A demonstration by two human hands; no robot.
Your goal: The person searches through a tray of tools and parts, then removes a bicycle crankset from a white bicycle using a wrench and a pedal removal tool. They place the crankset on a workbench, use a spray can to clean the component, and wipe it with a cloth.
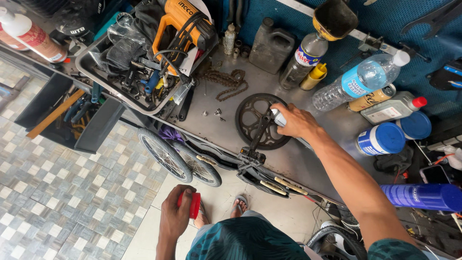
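The right hand (297,120) reaches across the table (308,159) and is wrapped around a small white spray can (278,117), its fingers curled tight about it, the can's top poking out toward the left. The can sits right over the black chainring (250,111), which lies flat on the table with its crank arm (258,133) running down toward the near edge, ending in a pedal (250,156) that hangs just past the rim.

The left hand (174,216) is held low, down by the person's body above the tiled floor (72,192), fingers closed around a red cap (193,204). A sandalled foot (239,206) shows just beside it.

Left of the chainring a loose chain (225,81) lies in a heap, with a few small bolts (214,113) scattered between them. Further left a metal tray (103,84) is crammed with tools, an orange power tool (180,24) on top. Behind the chainring stand a dark jug (271,45) and several bottles; a clear water bottle (358,82) lies tipped to the right, near two blue-lidded tubs (382,139). A blue spray can (423,196) lies at the right edge. Two small wheels (178,156) lean under the table's front.
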